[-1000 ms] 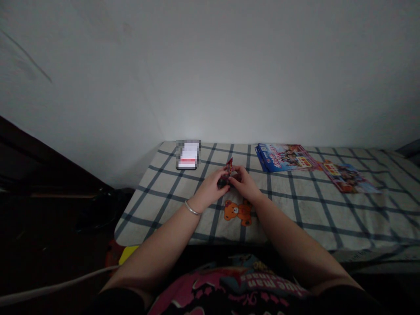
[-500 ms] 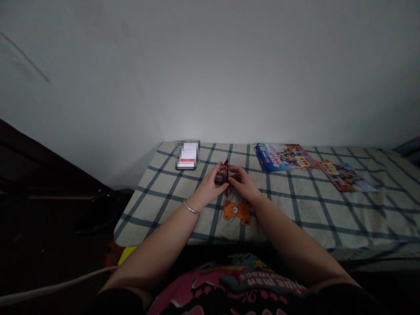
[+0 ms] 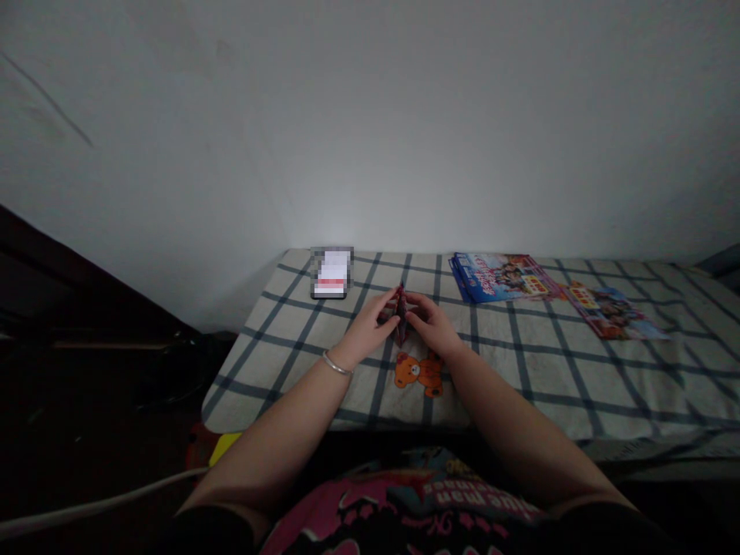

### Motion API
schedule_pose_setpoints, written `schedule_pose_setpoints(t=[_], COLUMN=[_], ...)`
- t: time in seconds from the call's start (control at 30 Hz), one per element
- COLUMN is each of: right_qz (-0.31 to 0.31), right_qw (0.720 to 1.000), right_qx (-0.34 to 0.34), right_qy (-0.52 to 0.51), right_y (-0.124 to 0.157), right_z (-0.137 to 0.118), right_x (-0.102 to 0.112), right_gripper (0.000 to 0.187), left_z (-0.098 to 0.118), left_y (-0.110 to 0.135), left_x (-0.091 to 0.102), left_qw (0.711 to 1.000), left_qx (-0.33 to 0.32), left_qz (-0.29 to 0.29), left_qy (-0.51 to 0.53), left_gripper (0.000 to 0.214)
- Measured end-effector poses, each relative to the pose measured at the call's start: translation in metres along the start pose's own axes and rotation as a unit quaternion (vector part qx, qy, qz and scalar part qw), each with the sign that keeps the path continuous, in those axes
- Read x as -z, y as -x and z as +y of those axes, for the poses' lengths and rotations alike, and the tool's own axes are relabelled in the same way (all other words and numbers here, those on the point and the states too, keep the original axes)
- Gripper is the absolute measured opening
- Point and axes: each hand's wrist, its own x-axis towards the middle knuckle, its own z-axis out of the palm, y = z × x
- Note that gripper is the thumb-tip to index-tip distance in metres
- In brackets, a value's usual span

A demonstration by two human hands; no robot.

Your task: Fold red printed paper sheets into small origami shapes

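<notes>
Turned since a second ago, the red folded piece [image 3: 401, 314] now stands narrow and nearly edge-on, where it was splayed wider. It is held over the middle of the table [image 3: 277, 351], between near and far edges. Left hand [image 3: 370, 327] and right hand [image 3: 432, 327] flank it, each grip pinching it with thumb and fingers. One phone [image 3: 331, 274] lies near the far left corner; printed packets [image 3: 500, 277] lie by the far edge, right of the hands.
</notes>
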Motion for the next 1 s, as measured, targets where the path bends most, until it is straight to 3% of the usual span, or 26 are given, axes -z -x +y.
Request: schedule_pose_setpoints(t=[0.3,0.5,0.8,1.0], right_qz=[0.056,0.101,0.096,0.077], right_qw=[0.998,0.990,0.984,0.982], right_qx=[-0.004,0.001,0.002,-0.015], right_qy=[0.039,0.097,0.150,0.170], right_y=[0.000,0.000,0.001,0.002], right_z=[0.003,0.011,0.012,0.007], right_x=[0.002,0.011,0.016,0.020], right_gripper=[0.033,0.026,0.025,0.023], left_z=[-0.003,-0.004,-0.008,0.000], left_y=[-0.002,-0.004,-0.005,-0.004], left_x=[0.001,0.003,0.008,0.009], left_qw=[1.000,0.999,0.995,0.993], left_qx=[0.017,-0.022,-0.076,-0.078], left_qz=[-0.004,0.000,-0.013,-0.018], left_qy=[0.024,-0.025,-0.061,-0.091], left_gripper=[0.052,0.042,0.038,0.039])
